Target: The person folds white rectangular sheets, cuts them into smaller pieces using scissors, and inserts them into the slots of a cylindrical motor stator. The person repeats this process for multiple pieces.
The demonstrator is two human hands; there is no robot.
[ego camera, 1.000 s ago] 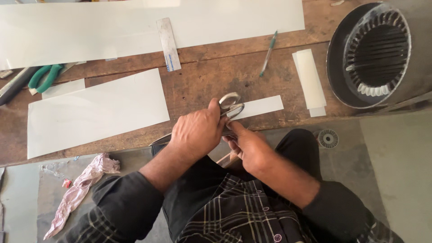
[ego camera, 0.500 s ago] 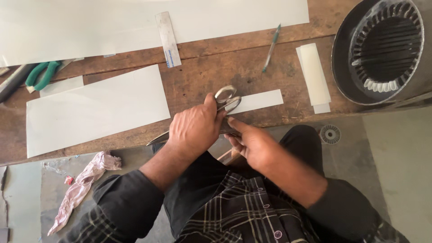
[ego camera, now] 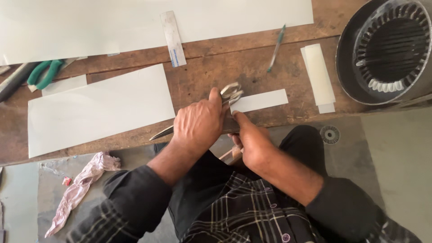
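Fingers of the left hand (ego camera: 198, 126) clenched around the scissors (ego camera: 231, 93), handles up by the thumb, blade tip poking out left over the desk (ego camera: 211, 72) edge. Fingers of the right hand (ego camera: 252, 141) pinching the near end of a white paper strip (ego camera: 261, 100) just beside the handles. Probably mid-cut or lining up; steady strip needed. Nearby: large paper sheet (ego camera: 99, 108) left, metal ruler (ego camera: 173, 38) far, pen (ego camera: 275, 48), second strip (ego camera: 318, 76), motor stator (ego camera: 387, 49) right, green pliers (ego camera: 42, 74) far left. Nothing blocking.
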